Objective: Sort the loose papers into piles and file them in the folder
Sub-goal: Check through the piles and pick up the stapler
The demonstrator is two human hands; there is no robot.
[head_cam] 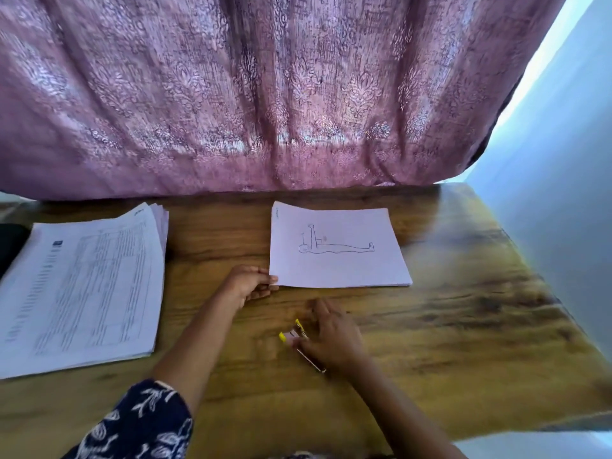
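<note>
A small pile of white sheets [337,250], its top sheet bearing a line drawing, lies at the middle of the wooden table [463,309]. My left hand [248,283] pinches that pile's near left corner. My right hand [331,336] sits just in front of the pile and holds a metal paper fastener with yellow tips [299,336] against the tabletop; it is blurred. A larger pile of printed forms [82,286] lies on the left side of the table. No folder is in view.
A pink patterned curtain [265,94] hangs along the table's far edge. A dark object [11,243] shows at the far left, partly under the printed pile. The table's right edge runs beside a pale wall [563,193].
</note>
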